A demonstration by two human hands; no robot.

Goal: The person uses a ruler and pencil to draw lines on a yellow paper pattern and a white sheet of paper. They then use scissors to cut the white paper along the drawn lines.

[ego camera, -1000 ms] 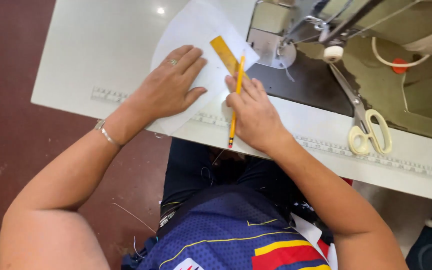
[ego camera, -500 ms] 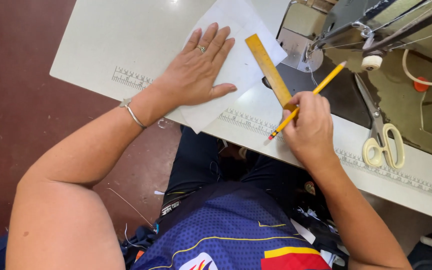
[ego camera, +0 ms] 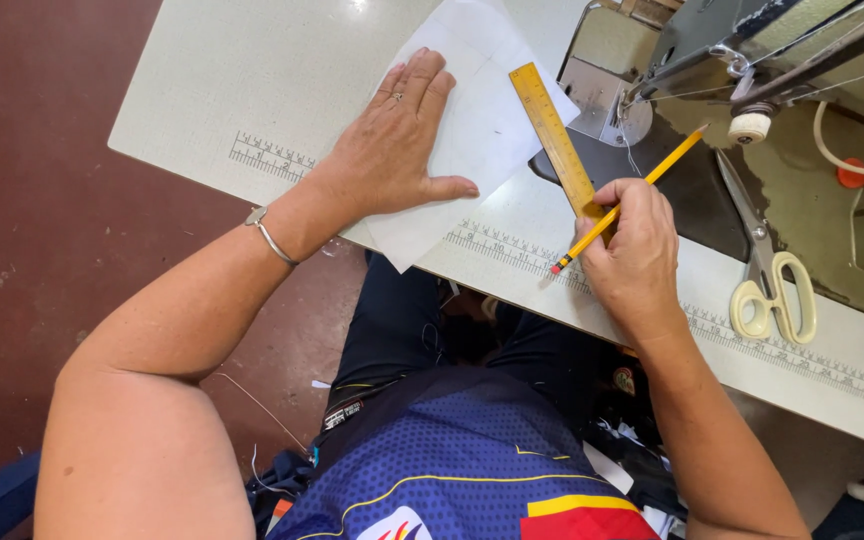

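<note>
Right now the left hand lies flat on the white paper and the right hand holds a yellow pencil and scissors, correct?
Not quite. The head view shows the right hand holding the yellow pencil and a wooden ruler; the scissors lie untouched beside it.

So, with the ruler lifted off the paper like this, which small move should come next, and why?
Probably lower the wooden ruler flat onto the white paper. The right hand holds its near end together with the yellow pencil, whose tip points away from the sheet, and the left hand presses the paper flat, so the sheet looks ready.
</note>
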